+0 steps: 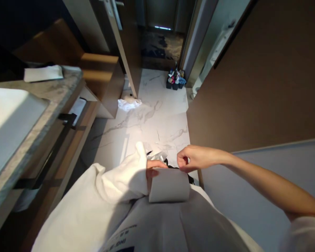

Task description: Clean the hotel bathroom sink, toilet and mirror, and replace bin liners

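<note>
Two hands on a paper roll beside the marble counter.

A white towel drapes over the left forearm. The left hand clasps the paper roll by its left end, holding it at waist height. The right hand has thumb and forefinger pinched on the roll's top edge.

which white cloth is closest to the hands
The white towel draped over the left arm, touching the left hand that grips the paper roll. The crumpled cloth lies far off on the floor; the folded one sits on the counter.
</note>
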Tool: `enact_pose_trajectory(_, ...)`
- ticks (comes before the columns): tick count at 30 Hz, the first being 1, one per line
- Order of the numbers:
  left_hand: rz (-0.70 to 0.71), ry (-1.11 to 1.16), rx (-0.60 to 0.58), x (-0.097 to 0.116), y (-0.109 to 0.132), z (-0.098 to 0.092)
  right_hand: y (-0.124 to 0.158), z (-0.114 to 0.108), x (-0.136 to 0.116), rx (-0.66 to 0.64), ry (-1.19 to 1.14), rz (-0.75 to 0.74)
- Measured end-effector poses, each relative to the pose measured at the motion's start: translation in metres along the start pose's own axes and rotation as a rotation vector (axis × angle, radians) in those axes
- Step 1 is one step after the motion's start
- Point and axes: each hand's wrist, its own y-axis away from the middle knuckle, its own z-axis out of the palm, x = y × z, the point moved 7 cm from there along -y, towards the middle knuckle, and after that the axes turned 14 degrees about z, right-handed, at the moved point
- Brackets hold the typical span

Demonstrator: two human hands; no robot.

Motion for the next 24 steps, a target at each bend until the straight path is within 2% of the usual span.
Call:
enact_pose_trajectory(2, 0.043, 0.076, 0.047, 0.011, -0.035, -0.028, -0.021, -0.057, -0.005, 0.042, 0.065, -0.053)
enact_pose_trajectory(5, 0.080, 0.100, 0.163, 0.016, -0.083, -0.081, -0.064, -0.131, -0.006, 0.085, 0.092, -0.090)
enact_pose_trajectory(9, 0.099, 0.159, 0.185, 0.035, -0.149, -0.169, -0.139, -0.223, -0.002, 0.092, 0.014, -0.104)
enact_pose_trajectory(12, 0.099, 0.146, 0.154, 0.066, -0.204, -0.247, -0.199, -0.291, -0.001, 0.011, -0.070, -0.119)
enact_pose_trajectory(15, 0.060, 0.137, 0.030, 0.108, -0.260, -0.312, -0.249, -0.356, 0.003, -0.129, -0.209, -0.048)
enact_pose_trajectory(17, 0.007, 0.136, -0.083, 0.137, -0.296, -0.345, -0.271, -0.397, 0.007, -0.178, -0.269, 0.016)
enact_pose_trajectory(20, -0.068, 0.138, -0.217, 0.176, -0.346, -0.382, -0.288, -0.455, 0.011, -0.132, -0.258, 0.017)
enact_pose_trajectory(22, -0.092, 0.118, -0.246, 0.195, -0.380, -0.404, -0.297, -0.493, 0.016, -0.060, -0.278, 0.001)
enact_pose_trajectory(24, -0.070, 0.047, -0.224, 0.210, -0.418, -0.428, -0.308, -0.530, 0.028, 0.019, -0.317, 0.000)
